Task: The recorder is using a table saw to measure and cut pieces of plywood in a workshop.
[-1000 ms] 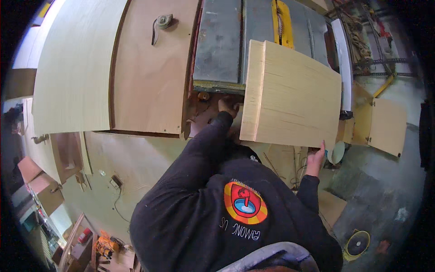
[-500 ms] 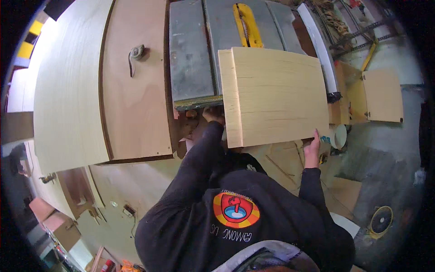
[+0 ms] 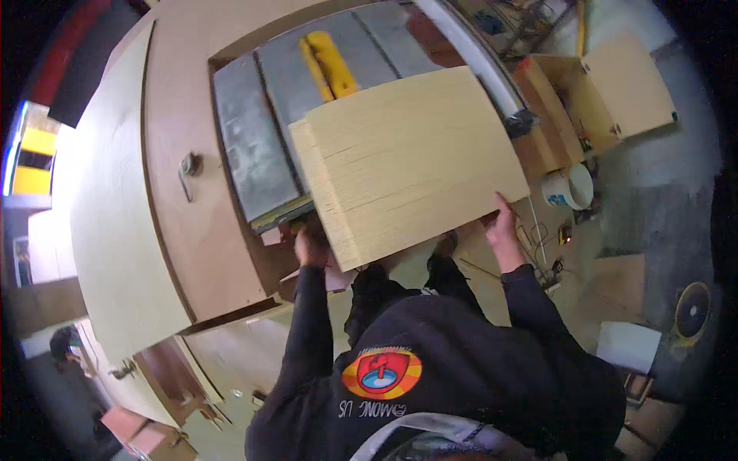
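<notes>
Head view looks straight down over my dark sweatshirt at a table saw. At about three o'clock from the middle of the picture a white bucket [image 3: 570, 187] stands on the floor; its mouth faces up, but what is in it is too small to tell. Up at two o'clock an open wooden cabinet box [image 3: 550, 92] sits beside a pale loose panel [image 3: 626, 81]; its inside is in shadow.

I hold a stack of pale plywood sheets [image 3: 407, 161], its layered edges showing along the near and left sides. It lies flat over the near right part of the table [image 3: 246, 154], covering the front end of the yellow blade guard [image 3: 330, 61]. My left hand [image 3: 310, 247] is at the stack's near left corner, at seven o'clock from the stack's middle, fingers tucked under the edge, so I cannot tell just how they close. My right hand [image 3: 501, 227] is at the near right corner, at five o'clock, fingers pressed up against the underside and edge. The two hands are well apart, one at each near corner, both clamped on the stack.

A grey metal top makes up the saw's surface, set into a wide brown wooden surround [image 3: 184, 230] that runs off toward nine o'clock. At the right the concrete floor [image 3: 669, 192] carries cables and a flat round disc [image 3: 692, 311] at four o'clock.
</notes>
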The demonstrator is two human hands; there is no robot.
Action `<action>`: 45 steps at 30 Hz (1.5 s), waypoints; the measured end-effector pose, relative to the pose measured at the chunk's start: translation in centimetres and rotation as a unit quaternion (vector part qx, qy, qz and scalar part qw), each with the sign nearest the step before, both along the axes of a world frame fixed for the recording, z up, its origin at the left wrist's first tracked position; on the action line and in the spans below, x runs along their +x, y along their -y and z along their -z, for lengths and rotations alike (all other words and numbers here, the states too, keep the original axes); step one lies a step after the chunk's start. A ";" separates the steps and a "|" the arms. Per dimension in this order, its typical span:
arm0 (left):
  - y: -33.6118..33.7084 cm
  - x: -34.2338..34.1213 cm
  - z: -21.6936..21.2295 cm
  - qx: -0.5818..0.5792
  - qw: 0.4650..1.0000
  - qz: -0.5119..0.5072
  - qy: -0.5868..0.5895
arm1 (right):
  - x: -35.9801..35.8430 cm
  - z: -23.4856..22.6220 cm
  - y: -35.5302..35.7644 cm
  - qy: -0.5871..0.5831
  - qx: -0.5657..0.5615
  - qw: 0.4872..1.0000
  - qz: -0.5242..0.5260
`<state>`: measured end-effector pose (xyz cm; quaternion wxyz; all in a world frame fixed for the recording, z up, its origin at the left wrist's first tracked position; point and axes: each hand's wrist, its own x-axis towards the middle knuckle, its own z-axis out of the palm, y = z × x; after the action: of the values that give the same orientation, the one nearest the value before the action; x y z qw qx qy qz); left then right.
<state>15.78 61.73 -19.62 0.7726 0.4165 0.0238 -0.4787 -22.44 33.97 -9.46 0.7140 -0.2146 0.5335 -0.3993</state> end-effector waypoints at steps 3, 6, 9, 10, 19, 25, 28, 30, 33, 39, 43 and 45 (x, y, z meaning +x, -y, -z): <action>3.2 -7.8 -15.3 0.213 0.876 -0.211 0.377 | 0.3 1.9 0.2 0.062 0.045 0.997 0.010; 6.8 -14.1 -20.1 0.259 0.620 0.100 0.734 | 2.8 -2.6 -0.7 0.066 0.053 0.996 -0.028; 13.3 -20.4 -21.7 0.320 0.477 0.227 0.786 | 2.0 -4.7 0.4 0.093 0.067 0.993 -0.043; 14.0 -20.9 -19.9 0.320 0.457 0.232 0.797 | 2.0 -3.5 0.7 0.101 0.072 0.992 -0.040; 18.1 -22.2 -17.6 0.342 0.397 0.273 0.806 | 0.2 -0.1 4.1 0.116 0.039 0.988 -0.098; 18.6 -21.9 -17.2 0.345 0.389 0.270 0.810 | -0.8 -0.9 4.8 0.135 0.057 0.979 -0.144; 19.0 -21.3 -17.3 0.338 0.373 0.273 0.820 | -1.3 -1.0 5.5 0.139 0.061 0.977 -0.153; 18.9 -21.5 -17.5 0.332 0.386 0.268 0.818 | -1.3 -1.1 5.6 0.158 0.071 0.972 -0.161; 18.8 -21.2 -17.5 0.327 0.386 0.256 0.824 | -1.2 -1.2 5.6 0.151 0.074 0.973 -0.161; 19.3 -20.9 -17.5 0.332 0.378 0.279 0.818 | -0.9 -1.9 5.7 0.175 0.086 0.971 -0.139; 21.3 -21.4 -19.2 0.341 0.382 0.330 0.793 | -1.1 -0.9 5.8 0.189 0.102 0.968 -0.128; 22.8 -21.2 -20.1 0.336 0.373 0.366 0.783 | -1.0 -1.0 5.7 0.197 0.112 0.965 -0.132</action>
<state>-5.42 38.97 0.52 -0.0079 0.7991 -0.5876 -0.1269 -23.41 28.27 -8.45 0.8709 -0.1185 0.3906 -0.2736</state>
